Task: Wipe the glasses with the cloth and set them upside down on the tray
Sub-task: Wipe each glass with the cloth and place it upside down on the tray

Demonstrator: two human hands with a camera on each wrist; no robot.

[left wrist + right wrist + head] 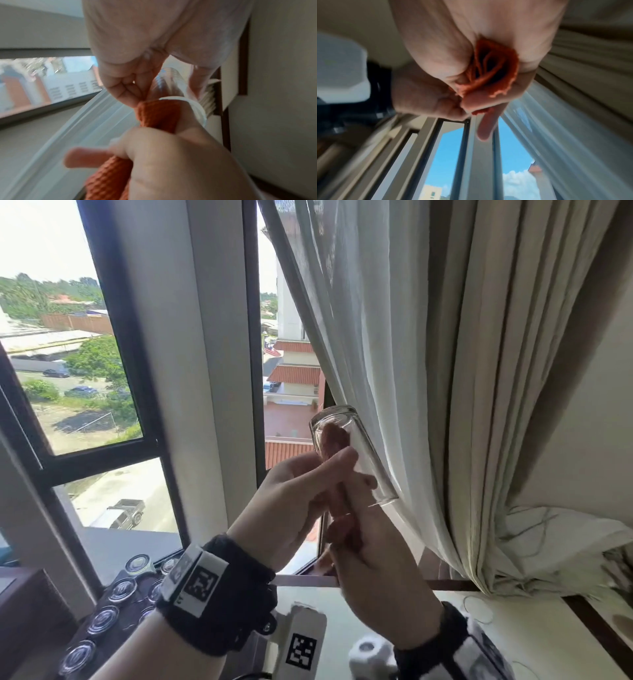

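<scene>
Both hands raised: right hand (373,587) gripping orange cloth (157,115) stuffed inside glass (352,453), left hand (298,501) clasping it.

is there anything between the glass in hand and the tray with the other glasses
Nothing visible blocks it. The glass is held up by the left hand, with the cloth pushed in by the right hand; the tray lies lower left.

Daylight enters through the window (85,354), whose upper left pane we see blown out to white in the head view. The sheer curtain (359,337) glows with transmitted light; the heavier drape (496,371) beside it lies in soft shadow. Straight frames bow toward the edges from wide-angle distortion. In both wrist views we find strong motion blur, with the near skin out of focus and pale.
</scene>
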